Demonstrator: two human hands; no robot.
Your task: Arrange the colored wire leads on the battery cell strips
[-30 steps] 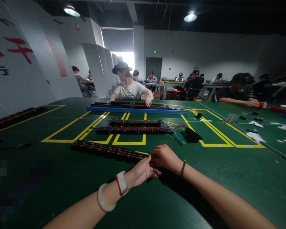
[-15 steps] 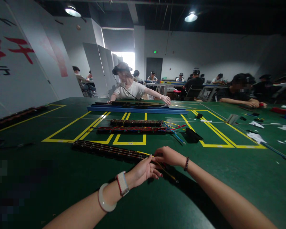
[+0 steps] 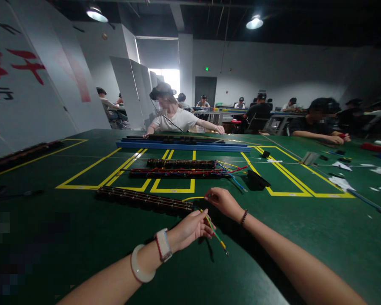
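A long dark strip assembly (image 3: 142, 200) lies slanted on the green table, wires running along its top. At its right end my left hand (image 3: 192, 228) pinches a yellow-green wire (image 3: 215, 233), whose metal lug end points down to the right. Just above and to the right, my right hand (image 3: 224, 202) has its fingertips closed on a yellow wire (image 3: 192, 198) that arcs out of the strip's end. Beyond lie two more strip assemblies, the nearer one (image 3: 178, 173) with red, blue and yellow wires at its right end.
A blue rail (image 3: 184, 147) crosses the far side, where a person in a white shirt (image 3: 178, 120) works. A black piece (image 3: 257, 180) sits right of the strips. White scraps (image 3: 341, 183) lie at right; another dark strip (image 3: 25, 156) is at left.
My right hand has moved slightly up, drawing the yellow wire into an arc apart from my left hand. The yellow-green wire now shows below my left fingertips. The opposite person's outstretched hand has shifted slightly left.
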